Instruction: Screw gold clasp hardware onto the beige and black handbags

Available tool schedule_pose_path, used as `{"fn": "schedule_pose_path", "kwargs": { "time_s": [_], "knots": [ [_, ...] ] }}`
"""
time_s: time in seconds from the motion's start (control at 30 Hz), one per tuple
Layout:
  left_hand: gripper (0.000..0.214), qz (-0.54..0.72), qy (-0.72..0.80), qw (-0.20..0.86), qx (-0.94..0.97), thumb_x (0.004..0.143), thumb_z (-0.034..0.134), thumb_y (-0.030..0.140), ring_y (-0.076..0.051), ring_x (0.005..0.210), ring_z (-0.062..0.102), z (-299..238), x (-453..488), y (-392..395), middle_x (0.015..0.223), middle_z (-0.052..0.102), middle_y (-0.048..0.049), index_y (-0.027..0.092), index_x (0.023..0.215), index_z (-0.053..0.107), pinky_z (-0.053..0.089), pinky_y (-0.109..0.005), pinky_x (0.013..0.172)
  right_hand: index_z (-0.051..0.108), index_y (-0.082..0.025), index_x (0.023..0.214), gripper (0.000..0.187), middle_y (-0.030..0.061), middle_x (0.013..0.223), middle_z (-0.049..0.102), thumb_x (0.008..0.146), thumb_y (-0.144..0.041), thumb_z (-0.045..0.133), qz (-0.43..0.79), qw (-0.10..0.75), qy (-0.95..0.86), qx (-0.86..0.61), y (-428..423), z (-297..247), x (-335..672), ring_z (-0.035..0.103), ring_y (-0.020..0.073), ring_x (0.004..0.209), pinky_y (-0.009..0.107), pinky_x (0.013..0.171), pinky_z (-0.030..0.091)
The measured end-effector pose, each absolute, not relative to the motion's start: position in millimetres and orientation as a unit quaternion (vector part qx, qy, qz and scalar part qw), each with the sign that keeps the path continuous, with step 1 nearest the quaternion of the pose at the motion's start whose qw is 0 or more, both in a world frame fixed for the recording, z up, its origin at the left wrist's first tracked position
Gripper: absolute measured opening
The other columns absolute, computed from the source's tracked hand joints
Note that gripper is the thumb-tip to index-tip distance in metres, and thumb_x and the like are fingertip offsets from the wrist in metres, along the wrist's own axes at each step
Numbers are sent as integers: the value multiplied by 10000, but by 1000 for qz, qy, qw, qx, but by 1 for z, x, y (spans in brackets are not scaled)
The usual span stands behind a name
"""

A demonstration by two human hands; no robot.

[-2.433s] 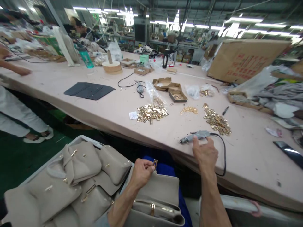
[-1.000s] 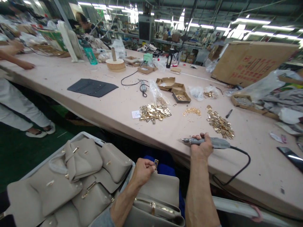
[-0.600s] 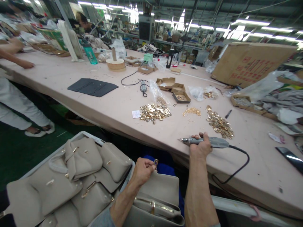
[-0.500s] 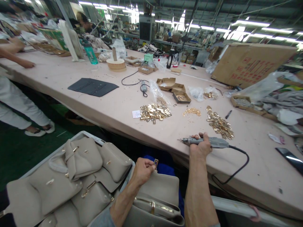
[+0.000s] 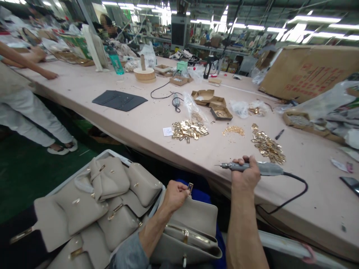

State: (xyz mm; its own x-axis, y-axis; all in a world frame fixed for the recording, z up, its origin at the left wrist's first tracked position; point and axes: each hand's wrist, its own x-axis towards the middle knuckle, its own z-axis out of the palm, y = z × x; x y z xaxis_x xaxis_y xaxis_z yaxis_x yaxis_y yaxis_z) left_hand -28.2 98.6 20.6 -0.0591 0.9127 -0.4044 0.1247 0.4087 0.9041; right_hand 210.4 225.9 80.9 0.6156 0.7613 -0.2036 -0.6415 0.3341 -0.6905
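My left hand (image 5: pixel 176 196) is closed in a pinch at a small gold rectangular clasp plate (image 5: pixel 190 187), at the flap edge of a beige handbag (image 5: pixel 200 213). Whether the plate is joined to the flap, I cannot tell. The bag lies open on my lap, its gold turn lock (image 5: pixel 185 234) and zip showing. Wrapped in my right hand (image 5: pixel 246 173) is a grey electric screwdriver (image 5: pixel 270 169), its thin bit pointing left above the table edge, a black cord trailing from its rear.
A bin (image 5: pixel 108 152) full of beige handbags (image 5: pixel 109 179) stands at my left. On the table (image 5: pixel 157 127) lie piles of gold plates (image 5: pixel 189 131), more gold fittings (image 5: pixel 267 145), small gold pieces (image 5: pixel 234 130) and a black sheet (image 5: pixel 120 100). A person (image 5: pixel 25 104) stands at the far left.
The view has turned slightly left, so the scene sits farther right. Both hands keep their holds on the clasp plate and the screwdriver, with little other movement.
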Motion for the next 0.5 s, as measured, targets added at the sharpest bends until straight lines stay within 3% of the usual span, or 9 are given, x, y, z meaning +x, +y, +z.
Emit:
{"fn": "schedule_pose_path", "kwargs": {
  "time_s": [0.27, 0.5],
  "knots": [
    [117, 329, 699, 480, 415, 745, 762, 166, -225, 735, 729, 28, -18, 91, 775, 791, -89, 125, 820, 840, 514, -255, 646, 523, -197, 868, 293, -32, 793, 612, 783, -238, 800, 442, 773, -228, -394, 154, 103, 153, 503, 88, 521, 272, 528, 516],
    [101, 330, 699, 464, 432, 740, 782, 151, -214, 705, 709, 32, -18, 89, 721, 771, -68, 125, 815, 846, 496, -255, 631, 533, -192, 879, 267, -24, 771, 633, 829, -234, 791, 445, 755, -300, -376, 134, 97, 121, 508, 87, 490, 276, 539, 504]
  ]
}}
